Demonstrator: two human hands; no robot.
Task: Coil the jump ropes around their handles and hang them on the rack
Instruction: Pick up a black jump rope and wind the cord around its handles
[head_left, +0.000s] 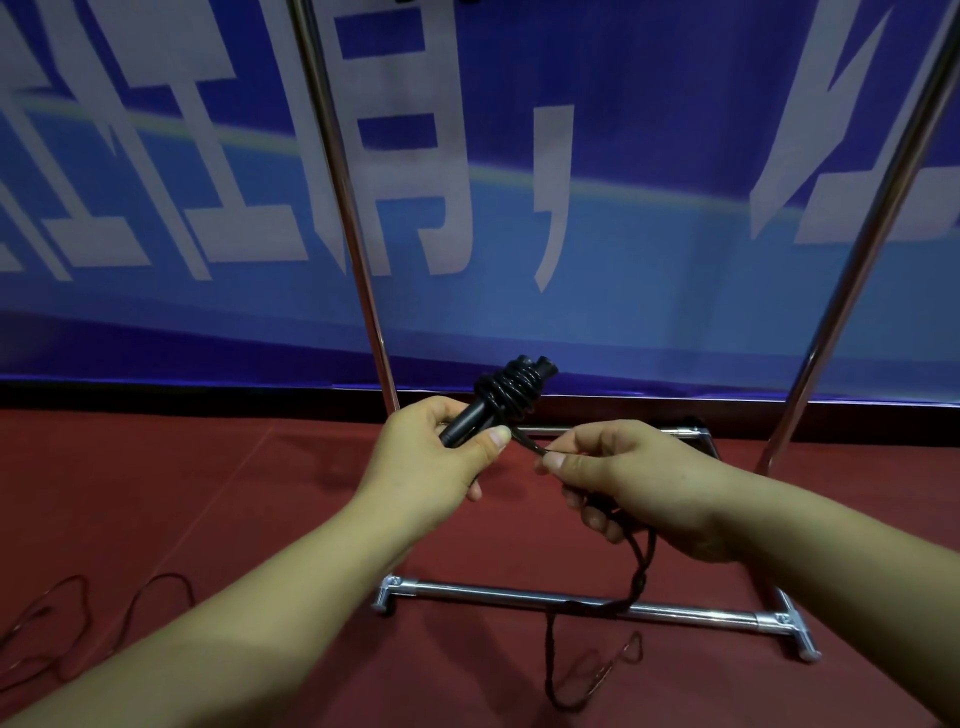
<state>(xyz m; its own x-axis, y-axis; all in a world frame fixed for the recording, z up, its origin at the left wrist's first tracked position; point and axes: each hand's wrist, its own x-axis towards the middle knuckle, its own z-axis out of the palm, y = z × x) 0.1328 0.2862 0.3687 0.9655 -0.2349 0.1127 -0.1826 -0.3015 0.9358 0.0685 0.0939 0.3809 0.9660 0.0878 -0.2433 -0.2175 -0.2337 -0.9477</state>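
Note:
My left hand (441, 457) grips the black handles (470, 421) of a jump rope, held tilted up and to the right. Several turns of dark rope (506, 392) are wound round their upper end. My right hand (618, 478) pinches the loose rope just right of the handles. The free rope (641, 566) hangs from that hand, crosses the rack's front base bar and loops on the floor. The chrome rack (353, 218) stands right in front of me, its two uprights rising out of view.
The rack's base frame (519, 597) sits on a red carpet. Another dark rope (78, 618) lies loose on the carpet at the lower left. A blue banner with large white characters (649, 182) covers the wall behind the rack.

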